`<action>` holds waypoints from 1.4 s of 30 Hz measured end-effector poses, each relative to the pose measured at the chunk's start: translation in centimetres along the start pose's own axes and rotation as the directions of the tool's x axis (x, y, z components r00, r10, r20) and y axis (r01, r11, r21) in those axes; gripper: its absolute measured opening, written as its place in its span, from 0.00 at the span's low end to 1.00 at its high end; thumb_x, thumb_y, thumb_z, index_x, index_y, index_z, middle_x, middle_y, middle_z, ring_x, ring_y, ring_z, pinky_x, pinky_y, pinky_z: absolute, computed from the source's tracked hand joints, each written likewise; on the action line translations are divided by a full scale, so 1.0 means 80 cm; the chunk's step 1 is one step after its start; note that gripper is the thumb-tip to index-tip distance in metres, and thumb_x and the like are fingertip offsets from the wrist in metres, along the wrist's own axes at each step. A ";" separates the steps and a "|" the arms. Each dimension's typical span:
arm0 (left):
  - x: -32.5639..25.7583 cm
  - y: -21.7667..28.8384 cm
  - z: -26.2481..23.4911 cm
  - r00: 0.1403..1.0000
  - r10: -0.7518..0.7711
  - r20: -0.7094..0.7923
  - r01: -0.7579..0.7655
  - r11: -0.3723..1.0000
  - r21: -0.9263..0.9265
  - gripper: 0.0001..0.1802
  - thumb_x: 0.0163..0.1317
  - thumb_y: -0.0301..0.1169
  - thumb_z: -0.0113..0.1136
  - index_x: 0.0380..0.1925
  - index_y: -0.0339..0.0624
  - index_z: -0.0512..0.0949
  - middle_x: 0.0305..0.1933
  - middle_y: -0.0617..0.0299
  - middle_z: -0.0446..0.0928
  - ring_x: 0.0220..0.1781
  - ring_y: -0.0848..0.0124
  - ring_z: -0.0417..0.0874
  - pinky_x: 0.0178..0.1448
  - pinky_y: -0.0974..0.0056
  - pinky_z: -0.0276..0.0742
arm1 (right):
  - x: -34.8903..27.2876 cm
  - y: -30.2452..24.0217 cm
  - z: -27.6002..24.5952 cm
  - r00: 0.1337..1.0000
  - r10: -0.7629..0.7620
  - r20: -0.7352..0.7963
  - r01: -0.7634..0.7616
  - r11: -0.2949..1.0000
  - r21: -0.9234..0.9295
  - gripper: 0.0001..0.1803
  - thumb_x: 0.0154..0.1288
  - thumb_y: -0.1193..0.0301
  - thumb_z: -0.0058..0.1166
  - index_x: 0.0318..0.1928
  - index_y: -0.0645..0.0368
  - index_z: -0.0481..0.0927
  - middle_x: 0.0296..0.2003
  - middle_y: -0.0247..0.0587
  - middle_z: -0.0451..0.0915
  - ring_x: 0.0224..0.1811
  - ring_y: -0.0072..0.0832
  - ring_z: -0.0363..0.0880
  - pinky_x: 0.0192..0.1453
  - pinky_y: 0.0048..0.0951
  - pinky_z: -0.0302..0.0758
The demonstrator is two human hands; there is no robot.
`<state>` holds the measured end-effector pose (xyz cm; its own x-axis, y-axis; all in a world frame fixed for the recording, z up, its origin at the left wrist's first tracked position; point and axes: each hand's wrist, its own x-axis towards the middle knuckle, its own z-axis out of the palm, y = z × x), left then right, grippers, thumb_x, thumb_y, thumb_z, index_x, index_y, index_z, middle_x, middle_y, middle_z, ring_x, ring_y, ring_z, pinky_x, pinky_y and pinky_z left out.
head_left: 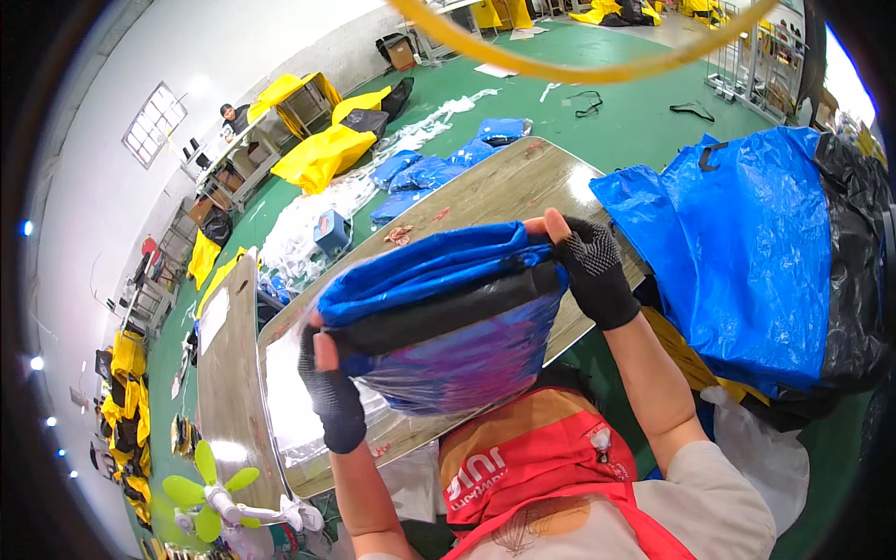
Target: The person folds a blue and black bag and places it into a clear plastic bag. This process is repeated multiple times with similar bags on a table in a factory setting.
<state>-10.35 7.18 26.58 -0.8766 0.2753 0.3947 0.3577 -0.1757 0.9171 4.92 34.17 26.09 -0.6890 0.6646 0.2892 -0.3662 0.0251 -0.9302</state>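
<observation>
Left hand [329, 387] and right hand [590, 266] grip a blue folded bag [439, 308].

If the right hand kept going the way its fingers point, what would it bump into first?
The right hand points up and left, fingers gripping the folded blue and black garment in clear plastic. That bundle is already against it. Beyond it, probably the wooden table, though depth is hard to judge.

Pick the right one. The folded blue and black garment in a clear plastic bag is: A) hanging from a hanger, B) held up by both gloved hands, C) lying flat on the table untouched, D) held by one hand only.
B: the left hand and right hand, both in black gloves, grip opposite ends of the bagged garment above the wooden table.
</observation>
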 end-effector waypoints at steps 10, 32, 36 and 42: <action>-0.013 0.026 -0.027 0.989 0.016 -0.150 0.001 0.994 0.108 0.22 0.66 0.45 0.52 0.41 0.34 0.79 0.35 0.61 0.79 0.36 0.74 0.76 0.40 0.72 0.71 | -0.004 -0.018 0.021 0.963 0.126 0.238 -0.077 0.975 -0.207 0.13 0.62 0.66 0.55 0.37 0.65 0.83 0.28 0.33 0.81 0.29 0.16 0.75 0.33 0.18 0.69; -0.005 0.136 -0.012 0.900 0.342 -0.269 -0.312 0.939 0.148 0.24 0.70 0.49 0.42 0.37 0.38 0.76 0.33 0.61 0.75 0.34 0.74 0.75 0.43 0.70 0.72 | -0.009 -0.137 0.079 0.678 -0.687 -0.261 0.655 0.726 -0.209 0.10 0.68 0.67 0.51 0.36 0.62 0.79 0.31 0.34 0.80 0.34 0.19 0.75 0.42 0.22 0.72; 0.059 0.119 -0.010 0.921 0.381 -0.083 -0.357 0.910 0.212 0.24 0.70 0.48 0.42 0.28 0.39 0.76 0.23 0.65 0.70 0.26 0.76 0.69 0.33 0.69 0.66 | 0.029 -0.128 0.082 0.727 -0.672 -0.145 0.645 0.739 -0.194 0.09 0.66 0.68 0.54 0.35 0.62 0.79 0.30 0.36 0.81 0.33 0.21 0.76 0.42 0.23 0.73; 0.091 0.059 0.051 0.692 0.637 0.340 -0.717 0.549 0.430 0.16 0.60 0.37 0.53 0.44 0.38 0.72 0.42 0.46 0.74 0.46 0.54 0.75 0.48 0.55 0.70 | -0.012 -0.052 0.062 0.742 -0.472 0.477 0.637 0.719 -0.279 0.57 0.38 0.51 0.74 0.65 0.62 0.56 0.56 0.53 0.69 0.57 0.38 0.70 0.61 0.36 0.66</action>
<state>-13.76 12.18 34.01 -0.2689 0.4001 0.8761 0.9632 0.1129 0.2440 3.99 29.74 30.78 -0.6365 0.1251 0.7611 -0.5273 0.6495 -0.5478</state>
